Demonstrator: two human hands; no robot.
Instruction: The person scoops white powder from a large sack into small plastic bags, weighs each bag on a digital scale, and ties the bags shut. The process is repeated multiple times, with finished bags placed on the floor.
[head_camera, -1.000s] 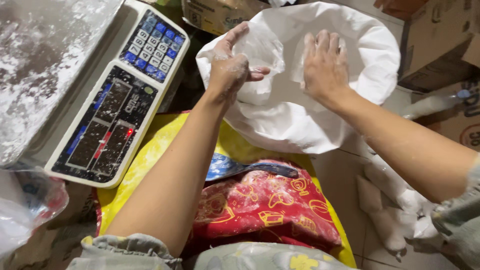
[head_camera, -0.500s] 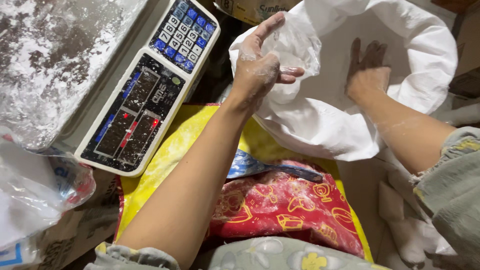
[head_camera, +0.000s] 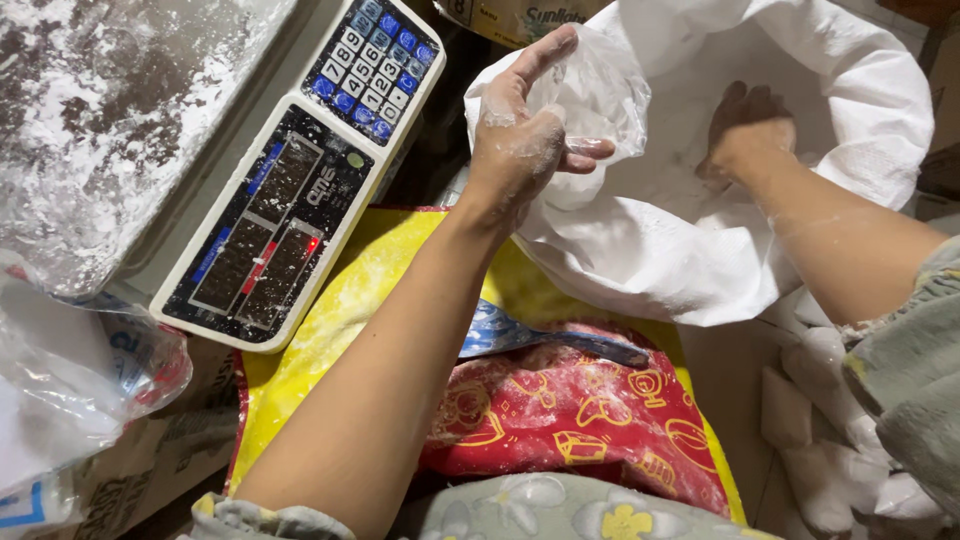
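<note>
My left hand (head_camera: 522, 140), dusted with white powder, holds a thin clear plastic bag (head_camera: 598, 95) open at the rim of a large white woven sack (head_camera: 700, 270). My right hand (head_camera: 748, 140) reaches down inside the sack, its fingers sunk into the white powder there, so whether it grips anything is hidden. The sack's mouth is rolled open and faces me.
A digital weighing scale (head_camera: 290, 210) with a blue keypad and a powder-covered metal pan (head_camera: 110, 120) stands at the left. Below lies a yellow and red printed sack (head_camera: 560, 420). Filled small white bags (head_camera: 820, 440) lie at the lower right; clear plastic bags (head_camera: 70, 390) at the lower left.
My right hand has gone from resting flat on the sack's rim to deep inside the sack. The left hand keeps hold of the clear bag. The view shifted closer and to the right.
</note>
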